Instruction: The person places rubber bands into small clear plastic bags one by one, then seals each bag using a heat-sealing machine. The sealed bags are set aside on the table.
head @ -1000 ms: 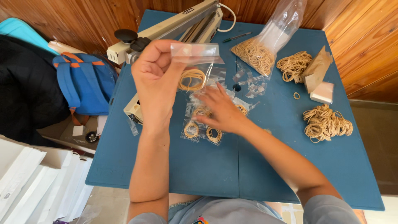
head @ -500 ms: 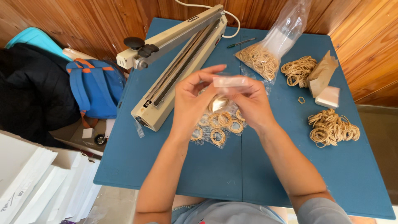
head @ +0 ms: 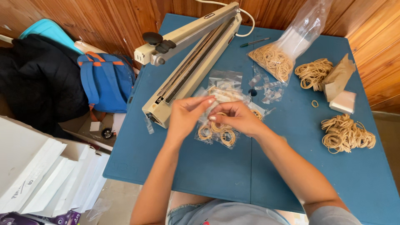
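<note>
Pinching a small clear bag [head: 213, 109] of rubber bands between fingertips, left hand [head: 186, 118] and right hand [head: 234, 118] meet just in front of the heat sealer [head: 192, 62], w/ fingers curled together on the bag's top edge. Both forearms angle in from the table [head: 216, 166] edge nearest the person. Filled bags [head: 216, 134] lie directly under the hands, beside the sealer's near end.

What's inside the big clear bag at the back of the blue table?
The big clear bag holds a heap of tan rubber bands bunched at its lower end. Its upper part looks empty. Whatever lies beneath the heap is hidden.
</note>
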